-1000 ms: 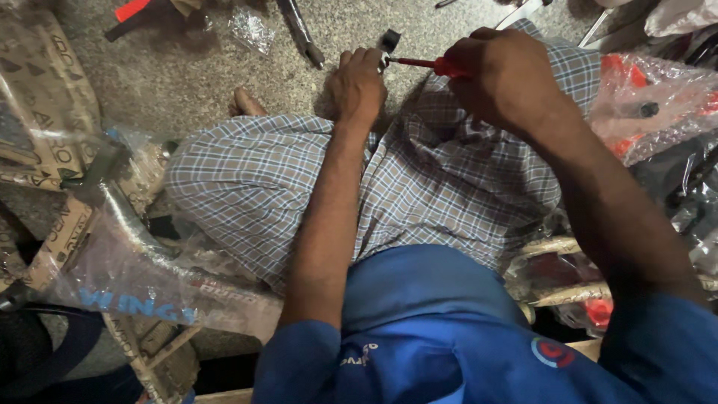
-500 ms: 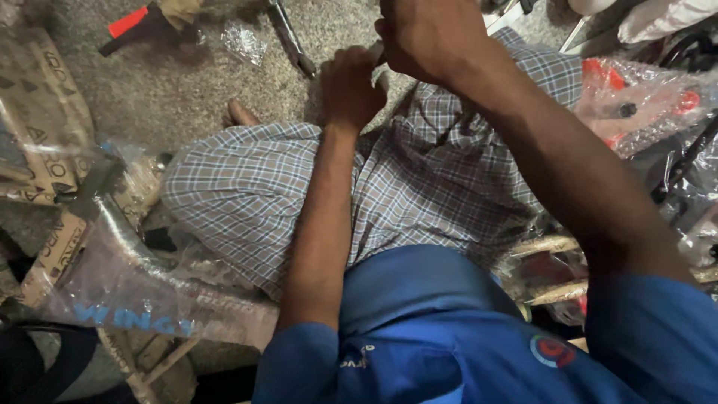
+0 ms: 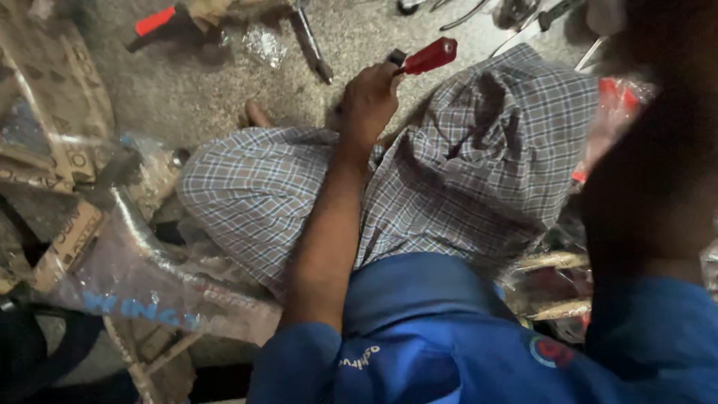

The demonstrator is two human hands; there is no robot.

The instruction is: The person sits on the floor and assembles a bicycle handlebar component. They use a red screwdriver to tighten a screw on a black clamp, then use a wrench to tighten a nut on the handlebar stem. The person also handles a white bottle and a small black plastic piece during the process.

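The left hand (image 3: 370, 97) is clenched on a red-handled screwdriver (image 3: 422, 57), held above the checked knees over the floor (image 3: 202, 90). Keeping that grip firm near the handle's end looks wise. The right hand is out of sight behind a dark, blurred arm. One screwdriver held; one more red-handled tool (image 3: 157, 21) lies top left.

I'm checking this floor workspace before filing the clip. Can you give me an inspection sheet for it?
Surface: speckled grey floor, person seated on it in a checked wrap.
Job's things: red-handled tool gripped at its dark end.
Clutter: plastic-wrapped frame, cardboard, metal tools, red-and-black tool, wrapped red parts.
Hands: left hand closed on the red-handled tool; right hand out of view, only its dark, blurred arm shows.
Cables: nothing seen.
Surroundings: dim, crowded.
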